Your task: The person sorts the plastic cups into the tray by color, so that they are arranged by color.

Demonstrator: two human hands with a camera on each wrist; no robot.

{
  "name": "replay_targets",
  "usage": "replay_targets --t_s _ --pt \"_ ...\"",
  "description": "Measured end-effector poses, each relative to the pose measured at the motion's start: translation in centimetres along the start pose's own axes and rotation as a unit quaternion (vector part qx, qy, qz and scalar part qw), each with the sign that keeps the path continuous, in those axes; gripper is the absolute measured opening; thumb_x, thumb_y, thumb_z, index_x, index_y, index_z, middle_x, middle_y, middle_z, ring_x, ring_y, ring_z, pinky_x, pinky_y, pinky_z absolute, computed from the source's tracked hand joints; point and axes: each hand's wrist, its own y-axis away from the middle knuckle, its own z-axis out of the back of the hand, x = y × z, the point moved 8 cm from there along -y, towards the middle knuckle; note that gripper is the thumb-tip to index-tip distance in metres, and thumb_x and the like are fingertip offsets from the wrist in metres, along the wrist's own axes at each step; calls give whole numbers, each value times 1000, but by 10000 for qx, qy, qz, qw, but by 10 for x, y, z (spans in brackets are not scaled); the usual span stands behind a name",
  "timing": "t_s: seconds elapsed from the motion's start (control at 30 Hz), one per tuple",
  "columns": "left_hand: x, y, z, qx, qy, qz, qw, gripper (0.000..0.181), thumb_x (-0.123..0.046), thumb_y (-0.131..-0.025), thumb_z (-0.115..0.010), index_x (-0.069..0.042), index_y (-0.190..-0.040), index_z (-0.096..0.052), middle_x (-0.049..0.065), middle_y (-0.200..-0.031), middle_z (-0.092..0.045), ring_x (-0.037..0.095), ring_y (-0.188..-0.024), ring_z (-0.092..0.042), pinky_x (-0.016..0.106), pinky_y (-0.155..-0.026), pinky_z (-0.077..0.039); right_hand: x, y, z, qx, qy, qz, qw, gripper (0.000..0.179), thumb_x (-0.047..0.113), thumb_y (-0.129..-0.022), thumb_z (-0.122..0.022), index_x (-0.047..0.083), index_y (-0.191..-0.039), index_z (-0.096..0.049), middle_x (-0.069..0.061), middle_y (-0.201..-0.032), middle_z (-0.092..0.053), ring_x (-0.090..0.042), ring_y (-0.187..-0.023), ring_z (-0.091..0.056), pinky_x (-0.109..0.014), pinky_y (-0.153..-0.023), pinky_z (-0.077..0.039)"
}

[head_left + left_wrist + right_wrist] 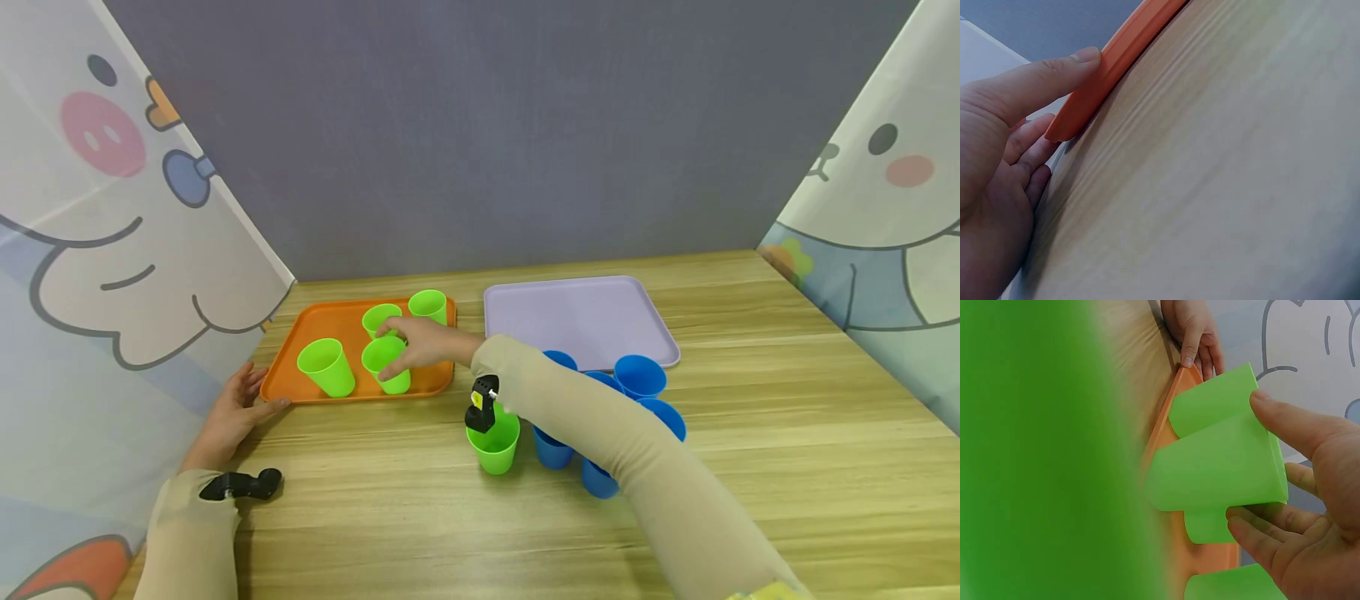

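Where the right hand (423, 343) spans a green cup (1213, 462) at the orange tray's front, left of centre in the frame, thumb and fingers curve around its rim; how firmly, I cannot tell. Snagging fingers could tip it into its neighbours, and the left hand (232, 412), pinching the tray's corner, could jolt everything by tugging. Low over the blue cups (640, 377), the right sleeve (577, 408) might topple one. The orange tray (322, 321) carries four green cups; the leftmost cup (330, 372) shows nothing inside.
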Motion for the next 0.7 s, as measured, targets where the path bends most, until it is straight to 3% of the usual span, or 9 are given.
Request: replay_targets --t_s 0.43,0.7 --pt "2 -3 1 -25 11 -24 10000 100 -13 -96 -67 1 -156 11 35 -157 -13 52 -141 -18 3 -99 -27 1 4 3 117 61 -8 9999 75 33 -85 -80 13 -148 -44 -9 -147 -47 -26 -127 -49 -35 -102 -43" --pt "2 -2 1 -19 20 -53 10000 99 -13 -96 -67 2 -156 11 36 -157 -13 51 -141 -19 3 -97 -29 -3 4 6 61 -108 -43 9999 75 30 -85 -80 16 -149 -43 -11 -149 -46 -28 -132 -48 -37 -104 -44"
